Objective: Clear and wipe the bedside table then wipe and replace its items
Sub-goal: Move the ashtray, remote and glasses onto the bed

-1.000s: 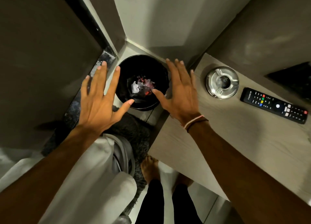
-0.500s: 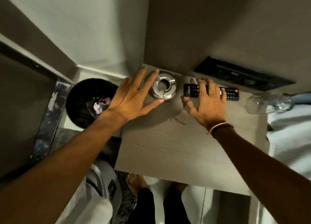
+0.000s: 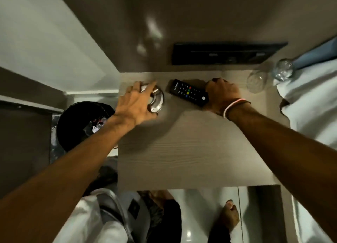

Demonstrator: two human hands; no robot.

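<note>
Surface (image 3: 191,151): pale wood-grain bedside top set against the far wall, most of its near part bare.
Bin (image 3: 73,126): black, round, on the floor just left of the surface, with scraps inside.
Bedding (image 3: 313,104): white, along the right edge of the surface.
Left hand (image 3: 135,104): laid over the ashtray at the far left corner, fingers (image 3: 134,86) spread and curled down around its rim.
Right hand (image 3: 221,95): at the right end of the remote, fingers folded around that end; the grip itself is partly hidden.
Remote (image 3: 188,93): black with coloured buttons, lying at an angle on the far middle of the surface.
Ashtray (image 3: 157,101): shiny metal, round, mostly covered by the left hand.
Glasses (image 3: 257,81): two clear ones at the far right corner, one nearer the bedding.
</note>
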